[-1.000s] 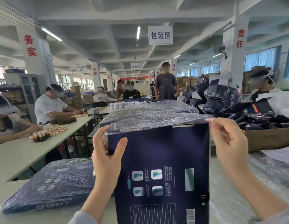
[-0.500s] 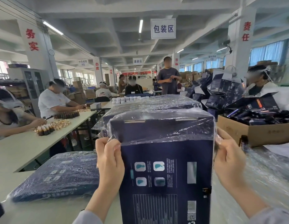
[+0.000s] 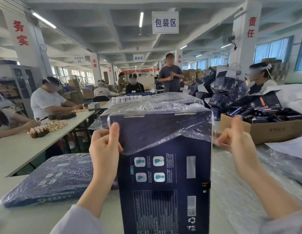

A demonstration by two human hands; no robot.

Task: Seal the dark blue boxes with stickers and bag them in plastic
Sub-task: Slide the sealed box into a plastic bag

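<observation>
The tall dark blue cardboard box (image 3: 163,183) stands upright dead centre before you. The clear plastic bag (image 3: 163,129) over its top now reaches lower than half a second ago, its hem just above the printed icons. Your left hand (image 3: 104,149) pinches the film at the box's 9 o'clock edge; your right hand (image 3: 236,142), at 3 o'clock, is curled and blurred, so I cannot tell its hold.

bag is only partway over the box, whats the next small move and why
Probably draw the plastic bag further down the dark blue box. It covers only the upper part, its edge slanting across the front; the left hand pinches that edge and the blurred right hand seems to grip it opposite.
</observation>
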